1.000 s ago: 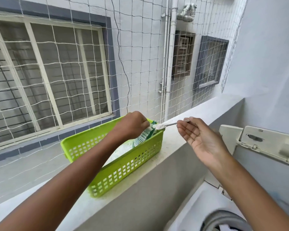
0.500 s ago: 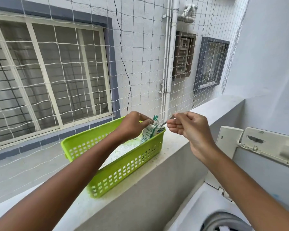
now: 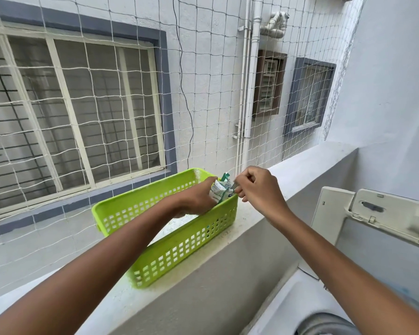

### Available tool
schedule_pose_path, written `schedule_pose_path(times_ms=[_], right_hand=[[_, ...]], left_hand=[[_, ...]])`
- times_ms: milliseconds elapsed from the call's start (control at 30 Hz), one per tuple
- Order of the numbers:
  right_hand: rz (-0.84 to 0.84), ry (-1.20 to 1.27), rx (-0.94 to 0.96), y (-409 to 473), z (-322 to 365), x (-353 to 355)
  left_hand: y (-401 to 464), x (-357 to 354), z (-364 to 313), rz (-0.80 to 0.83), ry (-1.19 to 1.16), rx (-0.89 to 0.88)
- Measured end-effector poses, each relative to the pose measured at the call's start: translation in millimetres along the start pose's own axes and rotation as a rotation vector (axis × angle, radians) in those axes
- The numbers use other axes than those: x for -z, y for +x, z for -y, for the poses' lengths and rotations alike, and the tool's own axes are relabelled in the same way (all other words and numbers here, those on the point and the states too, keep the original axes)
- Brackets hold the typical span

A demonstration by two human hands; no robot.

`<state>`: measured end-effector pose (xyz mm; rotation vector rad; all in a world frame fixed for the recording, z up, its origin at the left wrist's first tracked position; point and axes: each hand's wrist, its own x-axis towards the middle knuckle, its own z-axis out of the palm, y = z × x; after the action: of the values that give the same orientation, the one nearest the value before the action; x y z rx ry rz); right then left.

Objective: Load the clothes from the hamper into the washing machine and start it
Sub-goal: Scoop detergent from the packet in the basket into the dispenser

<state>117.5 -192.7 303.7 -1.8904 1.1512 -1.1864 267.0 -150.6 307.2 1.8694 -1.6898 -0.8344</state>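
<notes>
A lime-green plastic basket (image 3: 174, 247) stands on the white ledge (image 3: 298, 165). My left hand (image 3: 198, 199) reaches into its far end and grips a white-and-green detergent pouch (image 3: 219, 191), held upright. My right hand (image 3: 259, 189) is closed just right of the pouch, pinching a small metal spoon (image 3: 233, 186) whose tip goes into the pouch's mouth. The washing machine (image 3: 298, 303) sits below at the lower right, its lid (image 3: 385, 213) raised against the wall, and the drum rim (image 3: 324, 326) shows at the bottom edge. No hamper is in view.
A white rope net (image 3: 203, 93) closes off the opening above the ledge. Beyond it are a barred window (image 3: 70, 112), drain pipes (image 3: 250, 81) and a smaller window (image 3: 310, 95). A white wall (image 3: 392, 81) rises on the right.
My right hand turned from palm-up with the spoon held out to a closed pinch and moved left, putting the spoon into the pouch. My left hand shifted lower on the pouch.
</notes>
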Motion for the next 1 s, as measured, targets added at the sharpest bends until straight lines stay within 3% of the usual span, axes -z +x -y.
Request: schedule_pose_path(times_ms=[167, 367, 500, 1000], right_hand=[[0.001, 0.254, -0.156, 1, -8, 1], [-0.158, 0.548, -0.271, -5, -11, 14], [-0.251, 0.635, -0.262, -7, -12, 25], [-0.353, 0.871, -0.319, -14, -11, 39]], left_hand=[[2, -1, 2, -0.009, 0.025, 0.023], [1, -2, 2, -0.011, 0.024, -0.002], [0, -2, 3, -0.015, 0.025, -0.015], [-3, -4, -3, -0.071, 0.056, -0.068]])
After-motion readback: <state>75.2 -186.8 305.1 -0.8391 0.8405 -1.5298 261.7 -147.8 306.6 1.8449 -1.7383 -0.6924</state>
